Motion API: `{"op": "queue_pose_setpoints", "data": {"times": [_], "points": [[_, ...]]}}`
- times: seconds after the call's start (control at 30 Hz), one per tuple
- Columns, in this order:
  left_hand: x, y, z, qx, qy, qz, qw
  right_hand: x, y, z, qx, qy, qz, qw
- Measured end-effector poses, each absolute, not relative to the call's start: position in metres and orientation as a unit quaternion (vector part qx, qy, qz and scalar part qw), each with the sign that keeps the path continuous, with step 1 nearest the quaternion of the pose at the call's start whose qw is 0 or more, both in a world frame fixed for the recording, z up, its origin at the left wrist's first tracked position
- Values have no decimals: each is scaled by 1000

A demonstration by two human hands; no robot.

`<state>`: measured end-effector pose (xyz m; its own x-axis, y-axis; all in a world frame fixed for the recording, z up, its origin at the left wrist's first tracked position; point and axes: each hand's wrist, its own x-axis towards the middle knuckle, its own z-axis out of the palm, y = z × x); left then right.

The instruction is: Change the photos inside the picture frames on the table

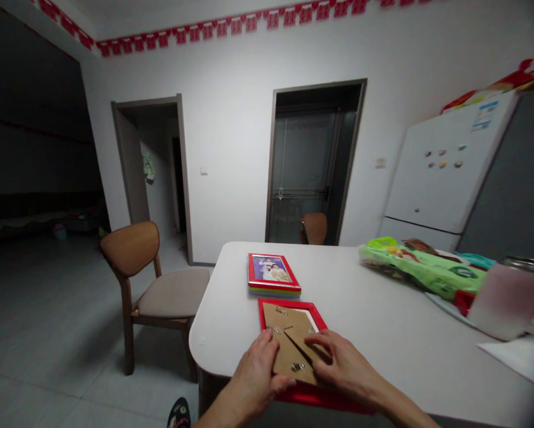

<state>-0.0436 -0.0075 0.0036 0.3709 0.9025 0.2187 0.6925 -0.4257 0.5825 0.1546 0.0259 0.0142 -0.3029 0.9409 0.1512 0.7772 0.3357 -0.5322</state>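
Note:
A red photo frame (313, 404) lies face down at the table's near edge. Its brown backing board (278, 324), with metal clips and a stand leg, sits askew over the frame, and a white strip shows at the upper right. My left hand (258, 364) is closed on the board's left and lower edge, thumb at the bottom. My right hand (344, 364) has its fingers bent and closed on the board's right side by the stand leg. Beyond them is a stack of coloured photo frames (271, 288), the top one red with a picture of people.
A white table (338, 279) carries a green package (431, 267), a pinkish jar (511, 300) and white paper (520, 359) on the right. A wooden chair (130, 249) stands at the left; another chair (314, 228) is behind the table. A white fridge (449, 166) is at the right.

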Motion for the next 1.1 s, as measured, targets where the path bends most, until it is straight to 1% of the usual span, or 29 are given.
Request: {"op": "queue_pose_setpoints", "data": {"times": [0.33,0.47,0.57,0.67,0.87,0.97,1.1], "points": [[-30,4,-7,826,507,200,144,161,34,-5,-549,-803,108,205],[-32,1,-11,826,506,205,142,163,35,-11,-550,-807,98,190],[-33,-2,-16,835,481,227,142,167,42,-13,-546,-806,94,209],[-36,-3,-22,846,461,229,142,172,54,-16,-560,-794,62,229],[-38,-2,-23,852,459,226,113,172,72,-20,-565,-805,-6,183],[-37,-4,-18,852,463,222,99,169,70,-19,-559,-808,-6,187],[-36,-6,-14,853,469,215,82,169,67,-19,-562,-801,24,204]]}}
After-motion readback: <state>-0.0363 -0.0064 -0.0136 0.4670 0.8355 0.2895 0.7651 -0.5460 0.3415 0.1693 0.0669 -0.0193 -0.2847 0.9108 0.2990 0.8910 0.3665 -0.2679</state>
